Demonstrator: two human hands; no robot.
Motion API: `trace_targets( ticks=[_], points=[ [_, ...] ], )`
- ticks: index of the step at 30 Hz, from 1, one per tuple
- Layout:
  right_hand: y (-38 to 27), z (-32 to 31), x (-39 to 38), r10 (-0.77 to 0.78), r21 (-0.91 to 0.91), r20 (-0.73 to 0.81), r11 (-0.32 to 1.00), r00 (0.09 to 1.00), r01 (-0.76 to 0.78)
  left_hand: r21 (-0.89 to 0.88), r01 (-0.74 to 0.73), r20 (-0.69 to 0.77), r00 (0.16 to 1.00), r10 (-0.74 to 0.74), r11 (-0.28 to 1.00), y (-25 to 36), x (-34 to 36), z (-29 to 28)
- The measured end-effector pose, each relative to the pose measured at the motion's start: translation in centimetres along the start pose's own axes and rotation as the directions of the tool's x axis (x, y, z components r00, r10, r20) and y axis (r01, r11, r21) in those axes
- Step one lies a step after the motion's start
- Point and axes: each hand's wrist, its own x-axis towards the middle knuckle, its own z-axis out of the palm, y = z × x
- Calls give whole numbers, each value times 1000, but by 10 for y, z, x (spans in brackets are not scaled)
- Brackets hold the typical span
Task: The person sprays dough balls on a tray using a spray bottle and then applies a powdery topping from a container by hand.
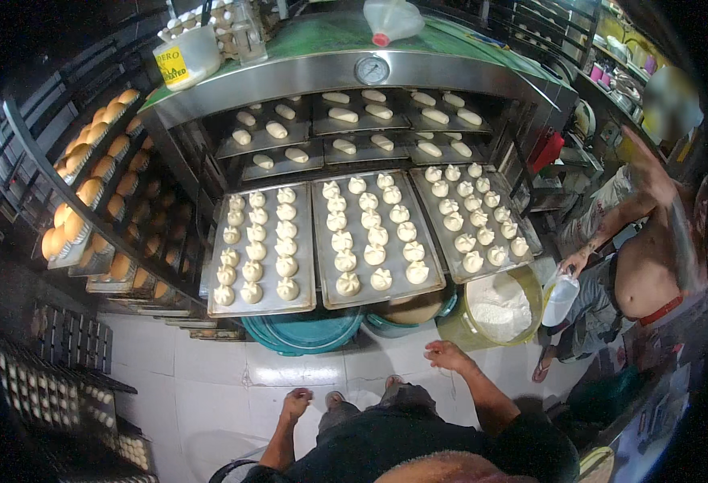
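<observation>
My left hand [296, 402] hangs low over the tiled floor, loosely curled, fingers slightly apart, with nothing visible in it. Further forward, my right hand [447, 356] is half open and bare, below the trays. Neither touches anything. In front of them three metal trays of pleated dough buns stick out from the oven: a left tray [229, 302], a middle tray [330, 299] and a right tray [523, 250]. My right hand is nearest to a tub of white flour [499, 310] and a teal bin [409, 320].
Oblong dough pieces lie on trays inside the steel oven [290, 74]. At left stands a rack [28, 153] of browned loaves. A round teal lid [302, 332] lies under the trays. On the right, another person [648, 266] holds a white container [561, 299].
</observation>
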Motion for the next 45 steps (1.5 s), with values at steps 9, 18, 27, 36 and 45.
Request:
trace_targets(
  ticks=[9, 18, 27, 36, 45],
  points=[
    [-152, -26, 5, -350, -12, 310, 928, 884, 371, -202, -410, 391, 799, 457, 889, 453, 32, 55],
    [-197, -144, 9, -457, 313, 151, 863, 877, 396, 674, -735, -49, 57, 997, 76, 875, 208, 122],
    [-136, -171, 24, -412, 504, 33, 793, 910, 341, 679, -680, -95, 293, 951, 277, 1001, 320, 123],
    [-147, -166, 25, -481, 286, -4, 840, 877, 462, 85, -889, -248, 418, 874, 449, 913, 206, 107],
    [-249, -107, -32, -565, 247, -74, 788, 822, 564, -232, -880, -291, 470, 834, 415, 639, 21, 10]
  ],
)
